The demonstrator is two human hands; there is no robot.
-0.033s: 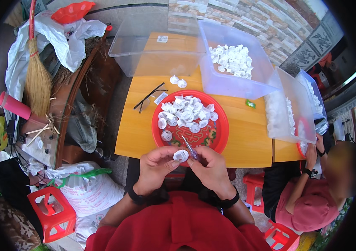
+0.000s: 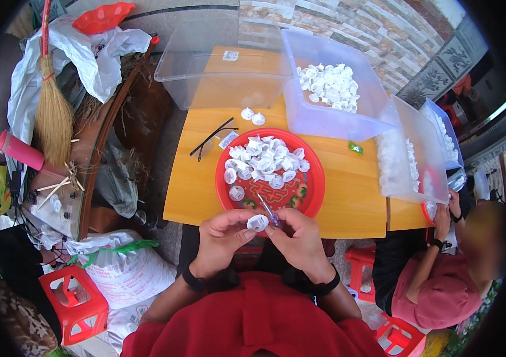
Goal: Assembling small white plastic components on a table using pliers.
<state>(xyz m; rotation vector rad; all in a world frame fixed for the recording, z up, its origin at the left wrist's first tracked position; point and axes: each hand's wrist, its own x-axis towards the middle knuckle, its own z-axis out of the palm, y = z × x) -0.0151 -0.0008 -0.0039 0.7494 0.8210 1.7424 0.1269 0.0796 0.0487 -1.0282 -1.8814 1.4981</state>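
My left hand (image 2: 220, 238) pinches a small white plastic cap (image 2: 257, 223) just over the near edge of a round red tray (image 2: 312, 190). My right hand (image 2: 300, 238) grips a thin pointed tool (image 2: 266, 209) with a dark handle, its tip angled up over the tray, right beside the cap. A pile of similar white caps (image 2: 265, 159) lies in the tray, which sits on a small wooden table (image 2: 354, 196). Both wrists carry black bands.
A clear bin holding white caps (image 2: 327, 86) and an empty clear bin (image 2: 217, 77) stand at the table's back. Black glasses (image 2: 211, 138) lie left of the tray. Another person (image 2: 437, 279) sits at right by more bins (image 2: 413, 149). Red stools (image 2: 77, 300), a sack and a broom (image 2: 51, 113) crowd the left.
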